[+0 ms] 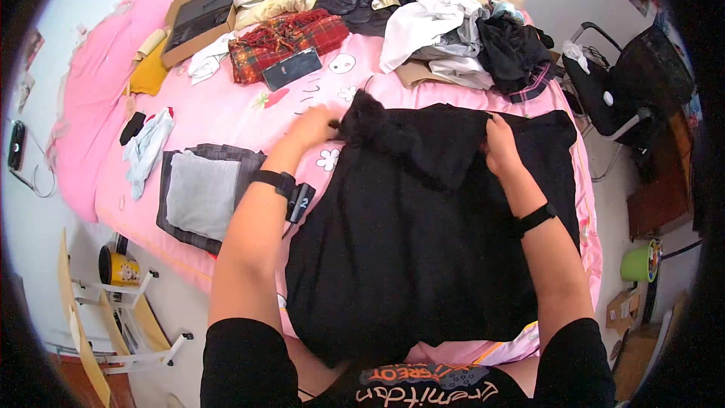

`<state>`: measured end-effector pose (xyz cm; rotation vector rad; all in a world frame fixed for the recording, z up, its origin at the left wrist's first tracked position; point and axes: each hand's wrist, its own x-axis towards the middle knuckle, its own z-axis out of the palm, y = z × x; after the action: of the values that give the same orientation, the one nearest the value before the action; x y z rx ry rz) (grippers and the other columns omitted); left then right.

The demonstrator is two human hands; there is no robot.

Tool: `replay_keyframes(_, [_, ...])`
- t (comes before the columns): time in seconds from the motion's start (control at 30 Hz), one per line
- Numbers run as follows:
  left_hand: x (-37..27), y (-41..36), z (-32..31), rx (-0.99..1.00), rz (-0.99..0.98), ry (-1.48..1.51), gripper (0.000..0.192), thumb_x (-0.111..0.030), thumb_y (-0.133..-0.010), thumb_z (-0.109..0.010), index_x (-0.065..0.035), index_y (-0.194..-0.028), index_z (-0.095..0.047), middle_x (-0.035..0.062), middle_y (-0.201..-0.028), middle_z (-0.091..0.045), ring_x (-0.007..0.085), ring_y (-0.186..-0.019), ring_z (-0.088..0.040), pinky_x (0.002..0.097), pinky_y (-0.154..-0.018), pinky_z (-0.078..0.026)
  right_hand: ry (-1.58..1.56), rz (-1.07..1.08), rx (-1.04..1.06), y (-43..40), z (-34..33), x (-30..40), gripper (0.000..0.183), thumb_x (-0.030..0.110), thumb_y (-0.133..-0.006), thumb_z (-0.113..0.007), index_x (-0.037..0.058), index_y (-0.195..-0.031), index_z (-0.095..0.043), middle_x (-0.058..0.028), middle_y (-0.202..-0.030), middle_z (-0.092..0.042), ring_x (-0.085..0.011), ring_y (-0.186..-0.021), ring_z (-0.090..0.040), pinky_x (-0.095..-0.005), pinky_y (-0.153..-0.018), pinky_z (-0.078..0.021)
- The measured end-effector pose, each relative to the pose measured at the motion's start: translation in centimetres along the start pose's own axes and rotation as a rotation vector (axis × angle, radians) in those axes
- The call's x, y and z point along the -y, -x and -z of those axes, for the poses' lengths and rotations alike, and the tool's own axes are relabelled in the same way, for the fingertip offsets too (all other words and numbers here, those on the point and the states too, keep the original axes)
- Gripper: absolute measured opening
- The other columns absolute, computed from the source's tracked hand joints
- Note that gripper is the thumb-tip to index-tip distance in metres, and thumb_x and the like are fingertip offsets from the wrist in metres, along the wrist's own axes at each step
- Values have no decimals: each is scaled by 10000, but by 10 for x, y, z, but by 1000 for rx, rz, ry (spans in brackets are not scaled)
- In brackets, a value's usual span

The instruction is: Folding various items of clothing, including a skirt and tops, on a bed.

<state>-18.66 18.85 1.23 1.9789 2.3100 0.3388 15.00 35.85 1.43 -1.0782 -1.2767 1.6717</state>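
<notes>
A large black cloth garment (419, 238) lies spread over the pink bedding (221, 119) before me, its near end hanging towards my lap. My left hand (317, 126) grips its upper left part, where the fabric bunches up into a raised fold. At the upper right, my right hand (502, 144) pinches the garment's edge, and a loose flap of cloth sags between the two hands. More of the black fabric stretches to the right past my right hand. Left of my left forearm lies a folded light grey garment (204, 192) on top of a dark checked folded cloth (165, 215).
Across the back of the bed are piled clothes (436, 22), a red plaid scarf (289, 39), a dark phone-like box (291, 69) and an open cardboard box (198, 17). A black chair (628, 79) stands at the right, a small wheeled table (113, 317) at the lower left.
</notes>
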Motion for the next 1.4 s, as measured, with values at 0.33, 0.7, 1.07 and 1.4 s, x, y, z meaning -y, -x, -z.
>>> replay_keyframes(0.33, [-2,19,51,48,541,664,472,-41,-709,-582,-10,-1178,-541,228,-1127,-566,322,-1004,-560,385,-867,-439,-50,-286,287,6,-9,-3,270,60,-864,-350,44,-1082,-509,-90,-975,-585,-226,-782,-571,-416,-692,-485])
replay_keyframes(0.7, [-71,-33,42,-6,-547,-60,462,30,-636,-600,-104,-1078,-617,138,-1096,-564,330,-1131,-466,377,-957,-391,-331,-256,335,22,-38,38,286,13,-866,-282,-8,-1086,-463,-162,-1002,-577,-283,-834,-592,-405,-716,-530])
replay_keyframes(1.07, [3,-57,3,-201,583,1429,281,-184,-937,-350,-89,-1099,-559,104,-865,-615,248,-723,-636,369,-603,-533,-174,-148,295,49,-64,12,516,-48,-846,-288,63,-1343,-374,-170,-1161,-519,-252,-804,-620,-370,-661,-575])
replay_keyframes(1.4, [-65,0,-21,-203,427,755,799,-172,-768,-651,-49,-1404,-182,208,-1204,-487,265,-1066,-526,360,-806,-486,364,83,462,56,-57,20,598,-102,-771,-400,109,-1329,-434,-133,-1280,-467,-192,-976,-568,-325,-735,-559])
